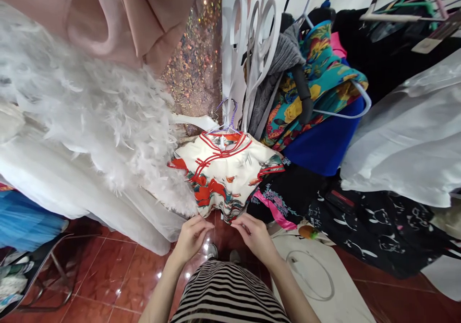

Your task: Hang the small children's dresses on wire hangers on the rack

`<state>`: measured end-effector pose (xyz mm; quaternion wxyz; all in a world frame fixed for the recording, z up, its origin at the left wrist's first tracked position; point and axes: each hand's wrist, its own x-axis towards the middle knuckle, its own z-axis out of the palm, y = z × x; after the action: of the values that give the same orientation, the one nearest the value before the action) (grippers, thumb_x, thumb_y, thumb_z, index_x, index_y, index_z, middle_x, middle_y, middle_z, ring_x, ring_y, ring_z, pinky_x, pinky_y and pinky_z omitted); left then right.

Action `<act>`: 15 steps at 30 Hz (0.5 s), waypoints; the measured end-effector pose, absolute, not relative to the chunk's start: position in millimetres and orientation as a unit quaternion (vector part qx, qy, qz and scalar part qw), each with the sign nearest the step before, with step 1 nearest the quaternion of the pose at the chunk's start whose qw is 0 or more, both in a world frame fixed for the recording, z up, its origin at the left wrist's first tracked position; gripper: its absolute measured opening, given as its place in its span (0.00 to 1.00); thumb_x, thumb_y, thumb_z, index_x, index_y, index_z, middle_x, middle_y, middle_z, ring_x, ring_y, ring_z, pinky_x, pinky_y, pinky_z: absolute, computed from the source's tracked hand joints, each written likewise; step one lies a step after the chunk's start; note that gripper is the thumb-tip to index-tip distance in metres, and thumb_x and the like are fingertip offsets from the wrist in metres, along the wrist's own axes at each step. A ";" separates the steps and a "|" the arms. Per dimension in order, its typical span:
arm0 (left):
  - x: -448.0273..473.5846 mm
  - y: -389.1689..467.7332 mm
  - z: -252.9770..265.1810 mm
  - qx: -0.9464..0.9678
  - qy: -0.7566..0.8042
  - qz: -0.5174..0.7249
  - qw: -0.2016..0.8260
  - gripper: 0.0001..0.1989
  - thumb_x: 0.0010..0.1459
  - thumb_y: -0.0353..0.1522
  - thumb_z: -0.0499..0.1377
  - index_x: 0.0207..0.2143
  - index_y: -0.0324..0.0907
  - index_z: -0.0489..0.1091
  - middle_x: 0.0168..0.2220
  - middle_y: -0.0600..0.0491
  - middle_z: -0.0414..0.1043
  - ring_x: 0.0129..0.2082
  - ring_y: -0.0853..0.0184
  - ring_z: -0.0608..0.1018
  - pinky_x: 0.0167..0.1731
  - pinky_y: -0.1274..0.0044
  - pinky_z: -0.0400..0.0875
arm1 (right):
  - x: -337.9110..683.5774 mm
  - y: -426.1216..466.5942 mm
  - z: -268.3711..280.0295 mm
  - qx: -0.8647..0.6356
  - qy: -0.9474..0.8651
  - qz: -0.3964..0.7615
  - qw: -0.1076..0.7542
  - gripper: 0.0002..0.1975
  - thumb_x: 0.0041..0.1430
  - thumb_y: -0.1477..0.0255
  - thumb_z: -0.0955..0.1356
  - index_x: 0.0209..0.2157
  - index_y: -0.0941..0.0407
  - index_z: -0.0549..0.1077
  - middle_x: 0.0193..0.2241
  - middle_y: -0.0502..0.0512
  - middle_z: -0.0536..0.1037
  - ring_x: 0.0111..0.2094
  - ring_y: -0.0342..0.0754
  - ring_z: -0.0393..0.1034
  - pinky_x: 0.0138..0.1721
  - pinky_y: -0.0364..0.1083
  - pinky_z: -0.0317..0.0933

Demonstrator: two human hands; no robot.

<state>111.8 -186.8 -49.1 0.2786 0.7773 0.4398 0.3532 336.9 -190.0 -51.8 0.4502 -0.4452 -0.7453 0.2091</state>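
A short-sleeved cheongsam (230,172), cream with red piping, red frog knots and a red and teal print, hangs in front of me on a purple wire hanger (230,121). My left hand (192,236) is closed in a pinch at the lower left of its hem. At the lower right of the hem my right hand (254,236) is closed too, thumb and fingers turned inward. The hands are a short way apart. The fabric between the fingertips is hardly visible.
White feathered gowns (108,121) and a sequinned pink dress (198,49) hang on the left. To the right hang a floral garment (309,78) and black clothes (389,227). A white board (317,275) with a cable lies over the red tiled floor (108,270).
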 end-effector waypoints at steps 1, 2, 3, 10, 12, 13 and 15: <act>111.5 -186.7 -48.9 0.783 0.436 0.345 0.279 0.16 0.68 0.36 0.51 0.36 0.44 0.79 0.28 0.50 0.76 0.29 0.68 0.78 0.30 0.78 0.73 | 336.5 -189.5 -51.4 -0.444 -0.747 0.210 0.448 0.14 0.68 0.73 0.62 0.28 0.53 0.73 0.24 0.50 0.76 0.24 0.43 0.73 0.28 0.39 0.68; 111.3 -186.7 -48.7 0.787 0.434 0.339 0.278 0.16 0.68 0.35 0.51 0.36 0.44 0.79 0.29 0.50 0.76 0.28 0.69 0.77 0.30 0.78 0.73 | 336.3 -188.8 -51.0 -0.441 -0.751 0.209 0.445 0.15 0.68 0.73 0.62 0.27 0.53 0.73 0.24 0.50 0.76 0.24 0.42 0.73 0.28 0.40 0.68; 111.4 -186.5 -48.5 0.790 0.432 0.336 0.277 0.16 0.68 0.35 0.51 0.37 0.44 0.79 0.28 0.50 0.76 0.28 0.69 0.77 0.29 0.78 0.73 | 336.2 -188.1 -50.7 -0.437 -0.754 0.208 0.444 0.15 0.68 0.74 0.62 0.27 0.53 0.73 0.24 0.49 0.76 0.24 0.42 0.73 0.28 0.40 0.68; 110.9 -182.1 -51.9 0.778 0.468 0.342 0.242 0.19 0.59 0.42 0.63 0.52 0.49 0.74 0.51 0.44 0.73 0.51 0.59 0.77 0.50 0.66 0.75 | 336.1 -184.5 -47.2 -0.432 -0.756 0.131 0.474 0.11 0.67 0.65 0.65 0.44 0.53 0.77 0.37 0.57 0.81 0.39 0.49 0.77 0.39 0.45 0.72; 110.2 -179.6 -53.7 0.774 0.488 0.328 0.233 0.29 0.53 0.45 0.68 0.57 0.51 0.70 0.59 0.42 0.68 0.59 0.54 0.72 0.54 0.62 0.72 | 335.7 -185.6 -47.8 -0.429 -0.756 0.149 0.471 0.12 0.69 0.66 0.63 0.36 0.53 0.77 0.29 0.53 0.81 0.30 0.45 0.76 0.32 0.42 0.70; 110.1 -178.4 -54.4 0.774 0.490 0.324 0.235 0.30 0.52 0.45 0.68 0.57 0.51 0.70 0.59 0.42 0.67 0.59 0.54 0.71 0.55 0.62 0.71 | 335.6 -186.4 -48.6 -0.431 -0.757 0.161 0.465 0.14 0.69 0.67 0.63 0.31 0.53 0.76 0.24 0.51 0.79 0.25 0.43 0.74 0.29 0.40 0.68; 111.1 -176.9 -55.2 0.784 0.468 0.315 0.257 0.21 0.58 0.45 0.63 0.52 0.49 0.73 0.52 0.44 0.73 0.53 0.58 0.76 0.50 0.66 0.74 | 335.8 -187.9 -50.6 -0.445 -0.760 0.175 0.441 0.18 0.70 0.68 0.62 0.26 0.53 0.73 0.20 0.49 0.76 0.20 0.42 0.71 0.25 0.40 0.65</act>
<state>111.1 -176.9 -55.2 0.2573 0.7843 0.4682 0.3153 335.8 -187.9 -50.6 0.4412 -0.4449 -0.7595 0.1748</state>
